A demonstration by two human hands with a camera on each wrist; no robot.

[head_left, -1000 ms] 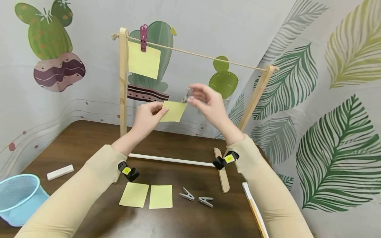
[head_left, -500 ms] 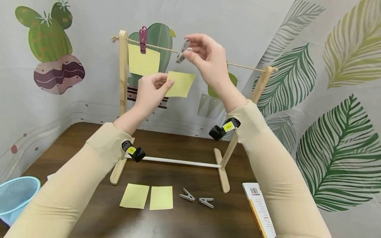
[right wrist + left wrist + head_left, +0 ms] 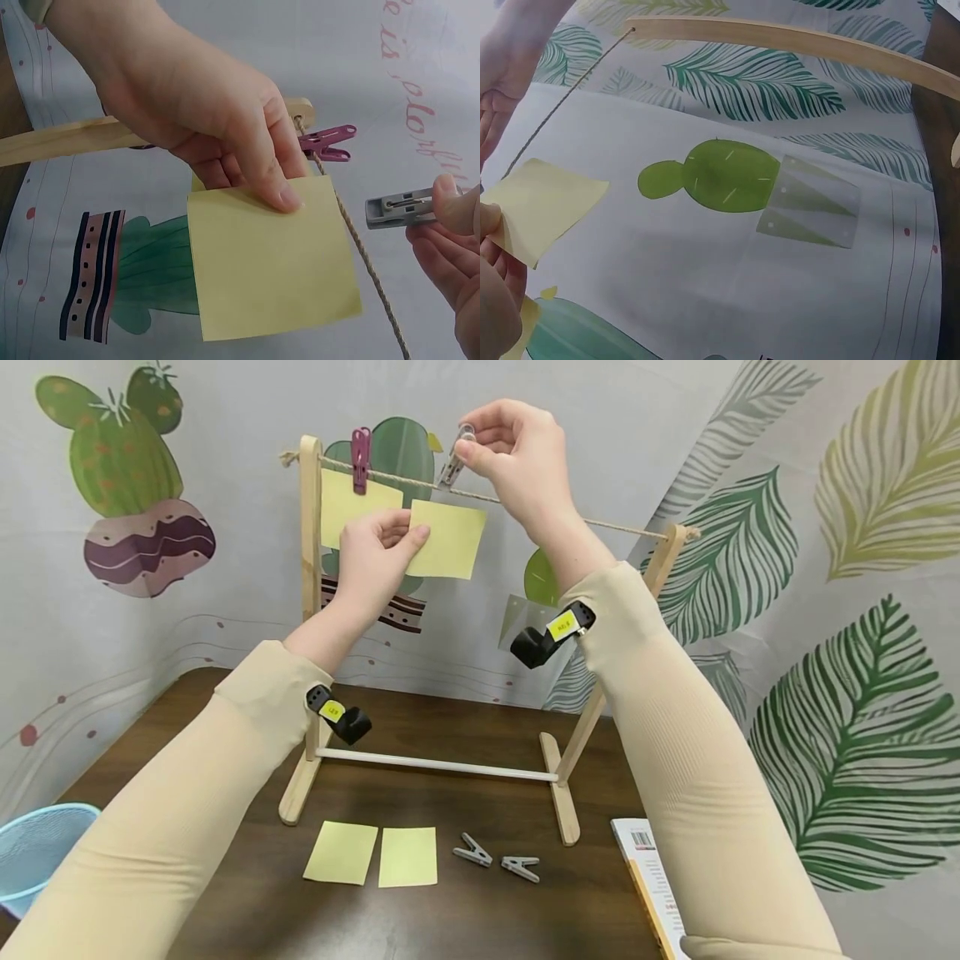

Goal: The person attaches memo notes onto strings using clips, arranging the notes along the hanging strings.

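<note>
So, 2 hands [image 3: 372,556] [image 3: 531,468] pinch square paper [image 3: 447,541], grey clip [image 3: 397,210] near twisted rope [image 3: 367,259].

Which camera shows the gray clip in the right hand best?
The right wrist view. There the gray clip looks biggest, and its front end sticks out plainly. The head view shows it smaller, above the rope, pinched by the right hand. The left wrist view doesn't show it.
</note>
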